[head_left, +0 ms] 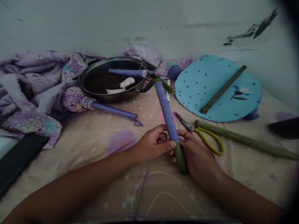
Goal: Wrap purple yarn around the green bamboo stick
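Note:
Both hands hold a green stick [181,158] that is wound along most of its length with purple yarn [166,109]. My left hand [153,144] pinches the lower end of the wrapping, thumb on top. My right hand [198,155] is wrapped round the bare green end just below. A thin purple thread [141,194] runs from the hands toward me. The stick's far end points at a metal pan [93,73].
The pan holds dark material, another purple-wrapped stick [127,72] and a white roll [127,82]. Yellow-handled scissors [205,137] and a bare green stick [245,141] lie to the right. A blue round fan [233,99], a yarn ball [174,71], floral cloth [35,90] and a dark phone [16,160] surround them.

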A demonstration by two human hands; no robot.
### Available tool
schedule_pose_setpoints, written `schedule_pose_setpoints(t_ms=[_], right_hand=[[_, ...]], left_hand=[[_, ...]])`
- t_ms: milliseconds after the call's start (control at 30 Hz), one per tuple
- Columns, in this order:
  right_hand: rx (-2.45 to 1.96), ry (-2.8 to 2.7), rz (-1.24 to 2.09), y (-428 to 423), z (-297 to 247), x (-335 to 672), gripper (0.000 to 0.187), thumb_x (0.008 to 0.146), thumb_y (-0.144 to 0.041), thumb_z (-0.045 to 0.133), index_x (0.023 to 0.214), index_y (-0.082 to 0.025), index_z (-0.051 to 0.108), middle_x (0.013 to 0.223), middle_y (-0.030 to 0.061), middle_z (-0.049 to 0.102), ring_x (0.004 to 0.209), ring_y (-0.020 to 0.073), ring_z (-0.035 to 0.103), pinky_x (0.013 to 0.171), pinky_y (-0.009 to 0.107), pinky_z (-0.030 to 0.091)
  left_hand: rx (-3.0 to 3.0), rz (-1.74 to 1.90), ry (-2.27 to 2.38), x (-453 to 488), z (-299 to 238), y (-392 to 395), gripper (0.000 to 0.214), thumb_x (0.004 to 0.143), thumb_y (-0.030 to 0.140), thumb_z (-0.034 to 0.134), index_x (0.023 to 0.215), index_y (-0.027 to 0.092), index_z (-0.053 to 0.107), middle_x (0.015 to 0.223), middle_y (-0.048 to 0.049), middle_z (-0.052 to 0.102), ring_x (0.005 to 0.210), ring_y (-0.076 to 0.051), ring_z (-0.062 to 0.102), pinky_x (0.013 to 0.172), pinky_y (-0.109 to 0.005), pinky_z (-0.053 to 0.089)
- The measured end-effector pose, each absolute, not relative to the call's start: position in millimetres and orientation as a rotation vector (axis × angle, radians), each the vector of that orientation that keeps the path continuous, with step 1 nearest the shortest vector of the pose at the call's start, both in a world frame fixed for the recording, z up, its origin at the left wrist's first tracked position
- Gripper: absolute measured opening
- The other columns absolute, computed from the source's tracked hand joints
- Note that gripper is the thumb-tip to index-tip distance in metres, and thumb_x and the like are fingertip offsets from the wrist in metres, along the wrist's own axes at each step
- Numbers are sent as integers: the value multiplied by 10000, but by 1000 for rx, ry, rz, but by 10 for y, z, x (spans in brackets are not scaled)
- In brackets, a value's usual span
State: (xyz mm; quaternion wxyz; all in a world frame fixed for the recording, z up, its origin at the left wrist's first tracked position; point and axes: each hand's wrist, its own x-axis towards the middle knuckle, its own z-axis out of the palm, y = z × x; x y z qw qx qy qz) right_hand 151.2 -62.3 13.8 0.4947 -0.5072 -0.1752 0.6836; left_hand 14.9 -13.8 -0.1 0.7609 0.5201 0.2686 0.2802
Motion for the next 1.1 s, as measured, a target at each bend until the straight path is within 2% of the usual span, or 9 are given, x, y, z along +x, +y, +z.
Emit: schedule_pose_setpoints(t_ms=[167, 367, 467, 567, 733, 833, 1000, 1100], right_hand=[[-1203, -443, 1666, -634, 160, 1510, 315, 653, -233, 598, 959, -213, 524, 716, 2, 605, 576, 134, 536, 512, 260, 437], [-1203, -615, 1570, -650, 128, 1517, 325, 641, -215, 677, 939, -236, 550, 931, 24, 626, 667, 132, 542, 561, 261, 460], [-1185, -514, 1632, -637, 130, 1521, 314, 654, -215, 674, 939, -245, 546, 875, 3, 622, 634, 124, 532, 564, 269, 461], [-1148, -415, 1670, -618, 141, 1520, 313, 661, -210, 664, 947, -238, 542, 817, -1, 603, 656, 139, 542, 562, 272, 463], [-1132, -396, 1662, -599, 125, 1515, 280, 699, -217, 634, 966, -236, 550, 896, 11, 599, 742, 147, 552, 574, 257, 471], [-1133, -413, 1649, -604, 119, 1516, 293, 714, -224, 625, 996, -244, 550, 915, 18, 594, 767, 154, 550, 583, 261, 477], [-1184, -439, 1594, -623, 149, 1526, 299, 690, -215, 637, 978, -249, 566, 868, 5, 580, 695, 143, 525, 513, 248, 444], [-1186, -435, 1585, -626, 154, 1530, 264, 685, -203, 645, 936, -237, 570, 823, -3, 566, 653, 127, 508, 502, 239, 440]], left_hand=[[1096, 649, 559, 160, -19, -139, 320, 768, 319, 644, 998, 160, 488, 683, 32, 557, 559, -87, 562, 551, -233, 481], [1194, 695, 712, 153, -17, -122, 331, 745, 317, 658, 997, 157, 516, 587, 85, 418, 504, -42, 422, 474, -159, 336], [1191, 690, 707, 147, -7, -117, 343, 738, 312, 660, 1007, 153, 518, 574, 91, 383, 501, -44, 391, 475, -166, 318], [1143, 694, 696, 149, -6, -111, 329, 745, 309, 643, 1003, 150, 515, 586, 77, 411, 559, -68, 468, 535, -193, 373], [1099, 718, 694, 158, -20, -94, 313, 766, 275, 606, 1040, 146, 526, 629, 50, 470, 648, -89, 529, 611, -217, 394], [1119, 713, 702, 150, -28, -84, 329, 763, 266, 606, 1059, 145, 530, 610, 62, 440, 595, -71, 481, 574, -206, 356], [1212, 669, 709, 125, -26, -81, 377, 773, 270, 597, 1117, 138, 518, 545, 99, 323, 477, -40, 290, 480, -193, 228], [1220, 640, 716, 120, -8, -86, 395, 780, 277, 588, 1141, 135, 513, 525, 103, 319, 457, -40, 276, 463, -197, 202]])
